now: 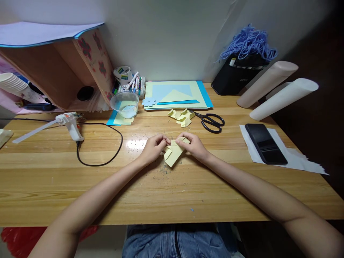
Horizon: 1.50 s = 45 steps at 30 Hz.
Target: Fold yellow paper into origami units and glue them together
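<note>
A pale yellow folded paper (174, 153) is held between my two hands over the middle of the wooden table (113, 193). My left hand (155, 147) pinches its left edge, near a small folded flap. At its upper right, my right hand (194, 145) grips the paper with thumb and fingers. Just beyond my hands lie several folded yellow paper pieces (183, 116). Black-handled scissors (211, 121) rest against their right side.
At the left a white glue gun (70, 125) trails a looped black cord. Behind are a clear plastic bowl (124, 104), markers (135, 84) and stacked coloured paper (205, 95). On the right, a black phone (266, 143) lies on white paper near two paper rolls (285, 98).
</note>
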Each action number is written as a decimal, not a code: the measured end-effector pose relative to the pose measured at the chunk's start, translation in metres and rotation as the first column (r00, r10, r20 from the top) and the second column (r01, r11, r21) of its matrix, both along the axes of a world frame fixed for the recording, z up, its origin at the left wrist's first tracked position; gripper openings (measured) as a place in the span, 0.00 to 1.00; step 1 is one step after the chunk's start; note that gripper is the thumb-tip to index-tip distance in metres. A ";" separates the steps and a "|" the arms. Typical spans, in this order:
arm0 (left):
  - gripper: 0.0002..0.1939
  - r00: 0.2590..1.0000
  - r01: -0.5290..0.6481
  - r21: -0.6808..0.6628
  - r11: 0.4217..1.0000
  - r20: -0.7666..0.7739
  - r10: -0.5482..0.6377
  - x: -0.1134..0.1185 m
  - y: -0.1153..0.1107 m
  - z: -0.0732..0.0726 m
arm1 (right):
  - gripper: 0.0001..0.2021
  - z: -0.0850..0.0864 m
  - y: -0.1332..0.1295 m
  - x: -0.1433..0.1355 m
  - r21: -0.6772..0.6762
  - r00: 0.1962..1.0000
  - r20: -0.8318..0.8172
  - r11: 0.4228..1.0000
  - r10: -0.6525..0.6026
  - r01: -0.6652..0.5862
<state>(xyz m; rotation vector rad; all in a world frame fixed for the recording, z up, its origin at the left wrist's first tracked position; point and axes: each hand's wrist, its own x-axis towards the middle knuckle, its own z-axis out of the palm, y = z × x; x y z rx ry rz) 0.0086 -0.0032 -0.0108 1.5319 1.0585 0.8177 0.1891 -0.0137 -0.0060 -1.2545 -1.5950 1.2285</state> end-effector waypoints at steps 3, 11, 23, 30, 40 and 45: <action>0.12 0.998 -0.014 -0.060 0.998 0.061 0.018 -0.001 -0.001 0.004 | 0.12 -0.003 0.001 0.002 -0.032 0.991 -0.081 0.994 -0.103 0.101; 0.14 0.987 0.054 0.098 0.994 -0.156 -0.038 0.000 -0.006 0.004 | 0.11 -0.007 0.003 0.004 0.021 0.987 -0.066 0.989 -0.146 0.147; 0.10 0.959 0.146 0.152 0.978 -0.263 -0.103 -0.001 -0.006 0.009 | 0.12 -0.001 0.005 0.004 -0.087 0.993 -0.033 0.989 0.113 -0.115; 0.12 0.961 0.145 0.160 0.976 -0.257 -0.101 -0.001 -0.006 0.009 | 0.12 0.000 0.006 0.004 -0.107 0.992 -0.006 0.986 0.128 -0.128; 0.16 0.998 0.052 -0.065 0.997 -0.023 -0.054 -0.006 0.002 0.009 | 0.09 0.003 0.006 0.004 -0.092 0.994 -0.018 0.990 0.106 -0.108; 0.16 0.993 0.117 -0.149 0.982 0.004 -0.118 -0.011 0.009 0.011 | 0.09 0.001 0.007 0.004 -0.068 0.993 -0.002 0.991 0.116 -0.116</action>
